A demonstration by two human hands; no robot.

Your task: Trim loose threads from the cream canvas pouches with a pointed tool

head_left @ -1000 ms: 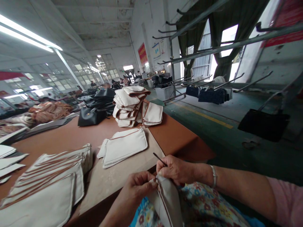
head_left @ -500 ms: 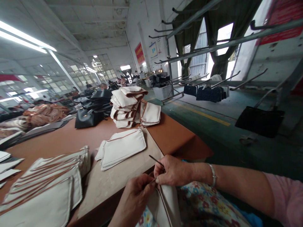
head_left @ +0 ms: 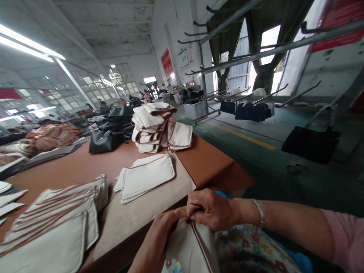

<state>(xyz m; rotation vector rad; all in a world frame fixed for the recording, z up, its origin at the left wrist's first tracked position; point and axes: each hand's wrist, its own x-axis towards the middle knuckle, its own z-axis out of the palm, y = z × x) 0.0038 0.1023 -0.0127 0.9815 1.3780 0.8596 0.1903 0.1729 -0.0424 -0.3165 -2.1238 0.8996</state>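
Note:
A white fabric piece with brown edging [head_left: 193, 242] hangs over my lap, on a flowered cloth. My left hand [head_left: 167, 223] pinches its upper end, its fingertips partly hidden behind the other hand. Curled closed against the same end, my right hand [head_left: 209, 208] holds a thin dark tool [head_left: 196, 205], of which only a short part shows. The two hands touch at the brown-edged corner. On the table beyond lie a few flat white pieces [head_left: 148, 176].
Brown-edged white pieces fan out on the table's left [head_left: 54, 223]. A tall stack of folded white pieces [head_left: 150, 127] and black bags [head_left: 104, 141] stand farther back. A metal rack with hooks [head_left: 239, 60] rises at the right, a black bag [head_left: 311, 144] hanging low.
The thin tool has tilted and now shows less beyond my right hand, whose fingers are curled tighter. My left hand has turned and risen slightly, showing more of the white fabric.

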